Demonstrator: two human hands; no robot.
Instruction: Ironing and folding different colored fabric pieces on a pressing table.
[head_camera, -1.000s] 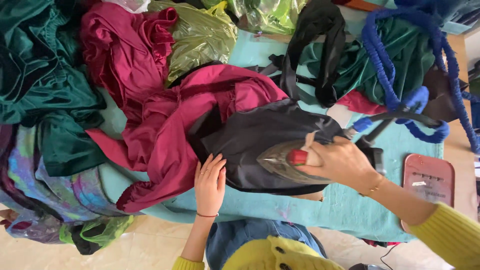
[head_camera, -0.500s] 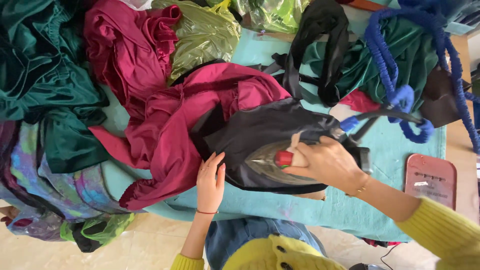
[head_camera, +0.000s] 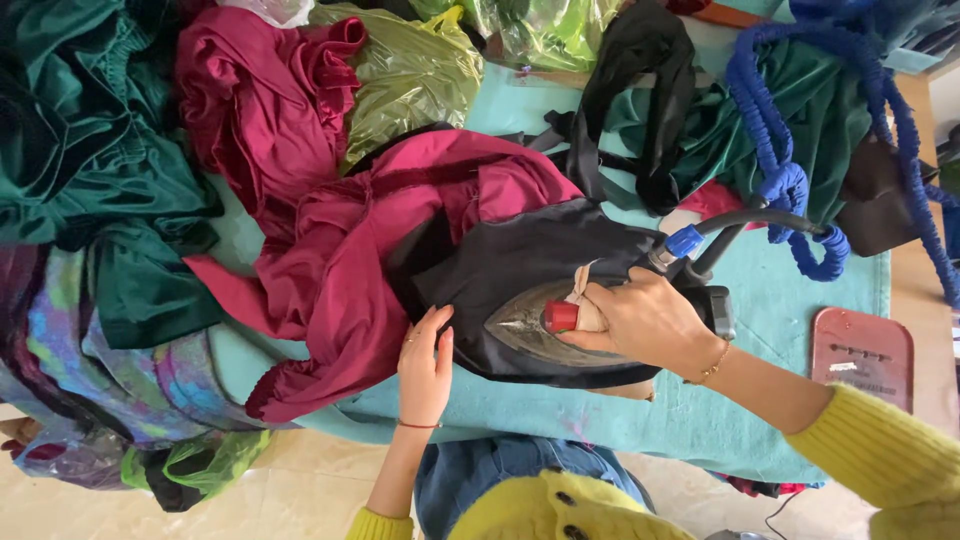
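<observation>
R hand (head_camera: 640, 320) has its grip wrapped tight round the handle of the iron (head_camera: 530, 322), thumb by the red knob; iron sits flat on the black cloth (head_camera: 520, 255), nose pointing left, roughly centre of the teal-covered surface (head_camera: 800, 290). L hand (head_camera: 425, 365) lies flat w/ fingers together & stretched out, palm down, pressing the black cloth's edge just beside the maroon garment (head_camera: 340, 270); it pinches nothing. Blue braided hose (head_camera: 770, 130) runs from the iron's rear up to the right.

Containers: yellow-green plastic bag (head_camera: 410, 75) at top centre, touching the maroon fabric; contents can't be made out. Another green bag (head_camera: 200, 465) hangs at the lower left edge, something dark inside. Dark green fabric (head_camera: 90, 170) heaped at left. Red pad (head_camera: 862, 350) lies at the right.
</observation>
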